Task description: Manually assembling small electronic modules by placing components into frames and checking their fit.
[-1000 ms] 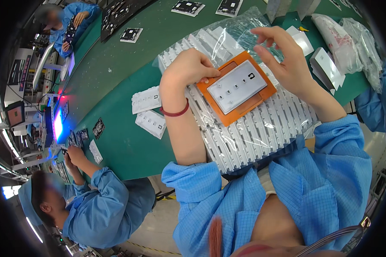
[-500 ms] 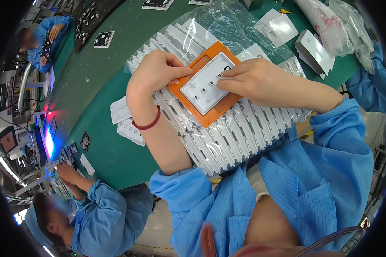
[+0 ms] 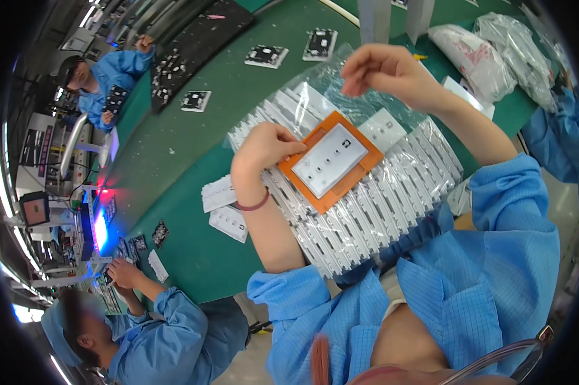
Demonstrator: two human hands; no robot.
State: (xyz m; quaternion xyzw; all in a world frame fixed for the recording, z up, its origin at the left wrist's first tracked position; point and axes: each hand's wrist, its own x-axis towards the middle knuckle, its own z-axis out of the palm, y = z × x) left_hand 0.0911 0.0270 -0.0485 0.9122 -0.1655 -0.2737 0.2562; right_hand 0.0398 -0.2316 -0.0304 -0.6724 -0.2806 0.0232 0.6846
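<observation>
The orange frame (image 3: 352, 175), near the middle of the frame, works as a shallow holder: a white panel (image 3: 331, 160) lies in it, face up. Under the frame spreads clear plastic (image 3: 379, 106), with rows of white slotted strips (image 3: 366, 224) beneath it. In the upper left, a long black tray (image 3: 216, 32) carries many small dark and pale parts. Two bulging plastic bags (image 3: 472, 61) stand in the upper right; their contents cannot be made out.

A moment earlier the fingers of the right hand (image 3: 392, 74) were down on the panel. Now they are lifted clear of it, above the plastic to the upper right of the orange frame, loosely curled; I cannot tell whether something small sits between them. The left hand (image 3: 264, 146) has stayed at the orange frame's upper-left edge, its fingers pinching it. The whole view has shifted too, so more of the black tray shows.

The panel is a pale, flat rectangle, tilted in the picture. Small black pieces run along it in a row, with a larger dark rounded mark near its upper-right end. A similar loose panel (image 3: 384, 130) shows just beyond the orange frame's right corner, and two white pieces (image 3: 228, 221) rest on the green counter (image 3: 206, 276) left of the left forearm.
</observation>
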